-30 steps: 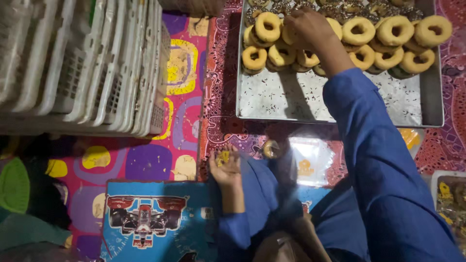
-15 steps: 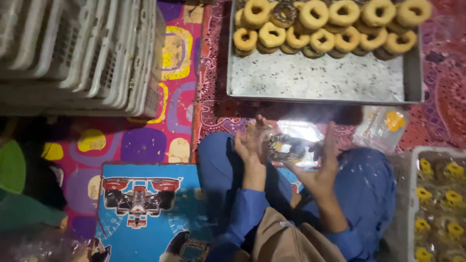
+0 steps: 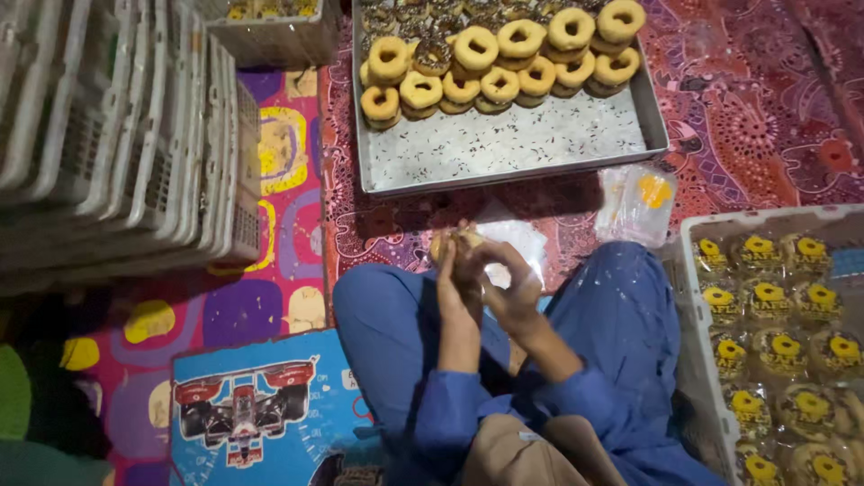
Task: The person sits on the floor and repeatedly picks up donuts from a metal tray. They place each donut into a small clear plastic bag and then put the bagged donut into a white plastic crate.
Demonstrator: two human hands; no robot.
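Mats (image 3: 270, 180) cover floor; one tray (image 3: 513, 148), roughly fifteen donuts (image 3: 477, 45), one crate (image 3: 774, 342). Left hand (image 3: 454, 288) and right hand (image 3: 508, 288) both clasp one donut (image 3: 450, 243).

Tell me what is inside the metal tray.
The metal tray holds ring doughnuts stacked at its far end, some dark-topped; the near part shows bare floor scattered with sprinkles. What lies under the stacked doughnuts is covered.

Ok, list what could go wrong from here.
1. Both the left hand and right hand pinch one doughnut in a clear bag over the lap; it could slip or get squashed.
2. The metal tray holds doughnuts stacked at its far end; a careless reach may topple them.
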